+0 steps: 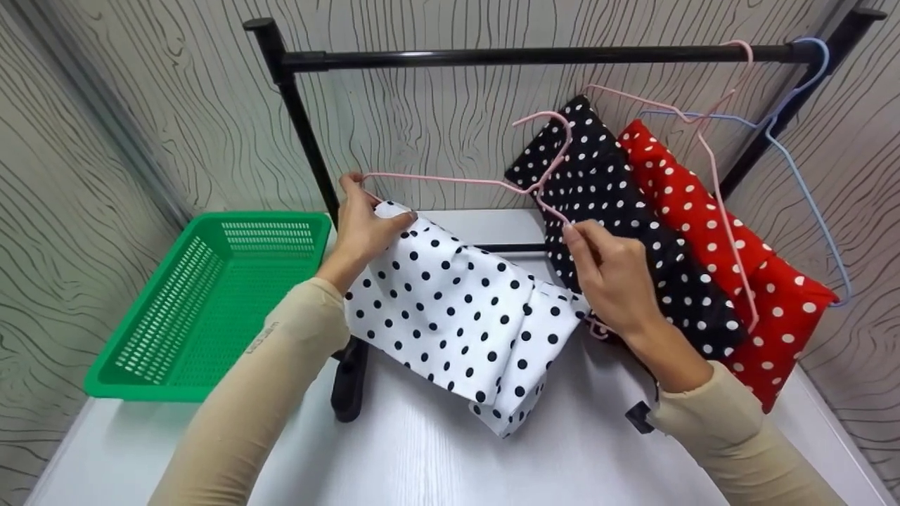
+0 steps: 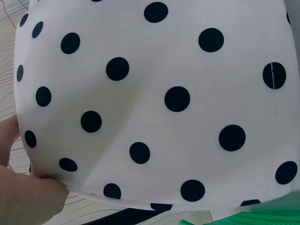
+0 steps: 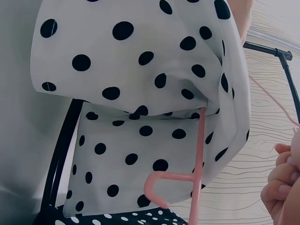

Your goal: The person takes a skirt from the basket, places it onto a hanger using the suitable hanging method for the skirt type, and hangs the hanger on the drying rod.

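Note:
A white cloth with black dots (image 1: 450,302) hangs folded over the lower bar of a pink hanger (image 1: 457,180), whose hook points up and is off the rail. My left hand (image 1: 365,232) grips the cloth's upper left corner together with the hanger's left end, thumb on the fabric. In the left wrist view that thumb (image 2: 40,197) presses the cloth's edge. My right hand (image 1: 615,277) pinches the hanger's right shoulder. From the cloth's fold, the hanger's bar with a small hook (image 3: 157,190) sticks out in the right wrist view.
A black rack's rail (image 1: 492,57) crosses the back. Toward its right end hang a pink hanger with black dotted cloth (image 1: 598,176) and a blue hanger (image 1: 808,190) with red dotted cloth (image 1: 787,316). A green basket (image 1: 133,351) stands left on the white table (image 1: 422,457).

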A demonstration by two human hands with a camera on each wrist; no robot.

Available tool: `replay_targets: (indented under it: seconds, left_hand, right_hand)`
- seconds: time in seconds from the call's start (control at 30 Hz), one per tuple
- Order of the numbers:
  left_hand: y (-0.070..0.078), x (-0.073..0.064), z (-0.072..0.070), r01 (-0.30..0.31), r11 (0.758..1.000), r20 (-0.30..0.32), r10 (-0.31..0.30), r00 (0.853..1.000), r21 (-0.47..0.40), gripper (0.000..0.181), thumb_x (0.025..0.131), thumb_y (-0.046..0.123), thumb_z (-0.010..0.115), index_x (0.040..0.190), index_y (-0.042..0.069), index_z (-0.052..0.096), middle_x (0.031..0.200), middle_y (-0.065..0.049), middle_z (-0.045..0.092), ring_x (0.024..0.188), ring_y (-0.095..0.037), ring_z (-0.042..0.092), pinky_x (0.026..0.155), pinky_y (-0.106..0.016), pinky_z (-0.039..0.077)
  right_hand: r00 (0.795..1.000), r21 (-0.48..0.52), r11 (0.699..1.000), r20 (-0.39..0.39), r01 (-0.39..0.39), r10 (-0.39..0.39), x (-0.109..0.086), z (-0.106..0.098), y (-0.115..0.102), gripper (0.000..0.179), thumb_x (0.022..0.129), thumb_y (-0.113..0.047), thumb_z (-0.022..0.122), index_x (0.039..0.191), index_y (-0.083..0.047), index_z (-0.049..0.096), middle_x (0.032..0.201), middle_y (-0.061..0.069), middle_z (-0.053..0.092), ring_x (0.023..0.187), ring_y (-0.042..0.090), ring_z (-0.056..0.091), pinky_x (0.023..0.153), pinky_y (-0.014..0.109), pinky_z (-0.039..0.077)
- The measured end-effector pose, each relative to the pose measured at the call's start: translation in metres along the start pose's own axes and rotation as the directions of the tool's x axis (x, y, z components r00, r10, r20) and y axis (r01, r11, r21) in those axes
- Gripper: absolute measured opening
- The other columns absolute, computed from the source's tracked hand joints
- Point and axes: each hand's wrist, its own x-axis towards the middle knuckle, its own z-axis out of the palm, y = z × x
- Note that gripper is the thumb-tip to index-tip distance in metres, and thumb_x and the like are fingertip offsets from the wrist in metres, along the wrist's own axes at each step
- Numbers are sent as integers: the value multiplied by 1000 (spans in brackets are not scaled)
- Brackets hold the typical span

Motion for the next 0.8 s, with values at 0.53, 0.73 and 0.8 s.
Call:
replay_targets:
  seconds: [0.53, 0.73, 0.8]
  left_hand:
    - [-7, 1, -20, -252, 968, 33, 251, 967, 4, 75, 101, 21, 65, 161, 12, 22, 134, -18, 65, 94, -25, 71, 101, -40, 51]
    - [-9, 2, -27, -414, 909, -37, 417, 908, 52, 60, 104, 14, 59, 156, 2, 33, 91, -7, 70, 57, -16, 52, 60, -28, 48]
    - [-11, 2, -28, -478, 873, -41, 484, 874, 96, 56, 104, 13, 58, 154, 0, 37, 78, -6, 65, 53, -15, 49, 53, -27, 46]
  right_hand:
    - [996, -16, 1000, -84, -4, 3, 3, -20, 15, 21, 102, -11, 63, 85, -4, 74, 53, -3, 45, 46, 6, 35, 45, 18, 25]
    - [991, -40, 999, -132, 31, -36, 6, -30, 20, 15, 98, -5, 67, 86, -4, 75, 54, -1, 47, 48, 3, 32, 47, 16, 24]
    - [990, -44, 998, -135, 35, -40, 8, -31, 21, 14, 98, -5, 68, 87, -3, 76, 54, -1, 46, 48, 2, 32, 47, 16, 23]
